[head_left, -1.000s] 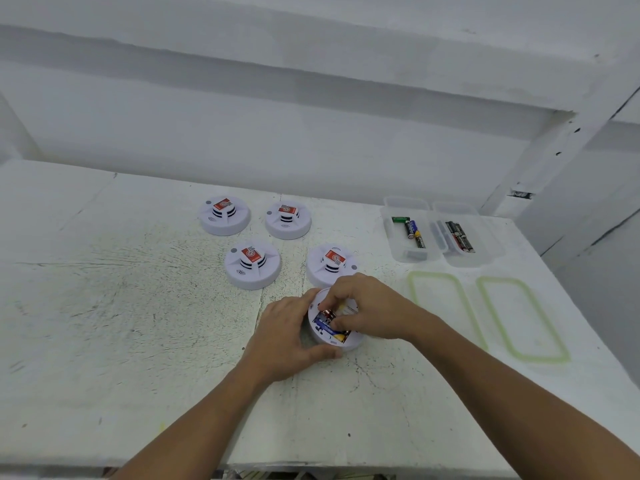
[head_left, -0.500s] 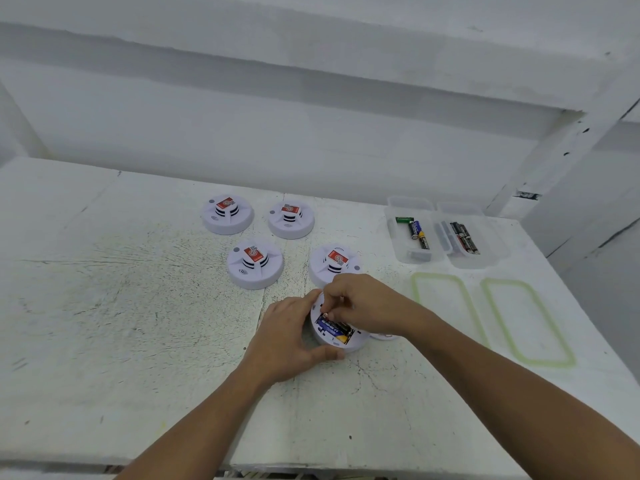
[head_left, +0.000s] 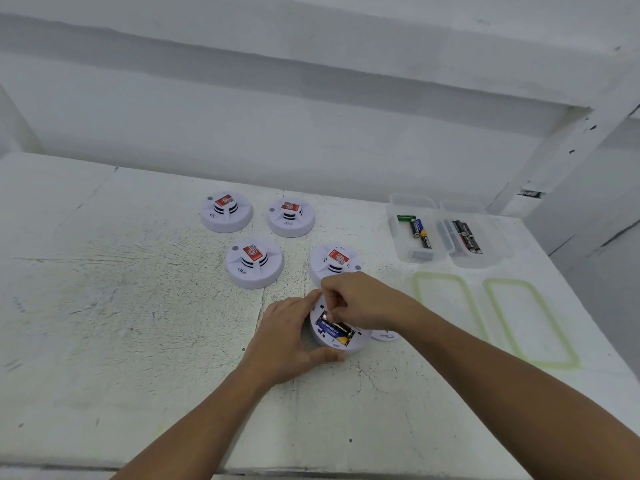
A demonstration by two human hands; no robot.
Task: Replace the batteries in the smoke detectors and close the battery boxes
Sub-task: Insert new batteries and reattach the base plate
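Head view: beyond the hands and mostly to their left, four upright detectors (head_left: 254, 263) stand on the table (head_left: 138, 323), the nearest just past the right knuckles. The left hand (head_left: 287, 337) curls round the near-left rim of the overturned detector (head_left: 322, 336), gripping it flat. In its open compartment lies a blue battery (head_left: 334, 330), long axis running far-left to near-right. The right hand (head_left: 360, 303) reaches over from the right, fingers curled, tips pinching the battery's far-left end. Being already on the battery, it looks the one to work it, lifting or seating that end first. Just below the right wrist lies a white cover (head_left: 386, 336), probably the compartment lid. Well beyond and right, two clear boxes (head_left: 408, 204) hold loose batteries (head_left: 420, 233).
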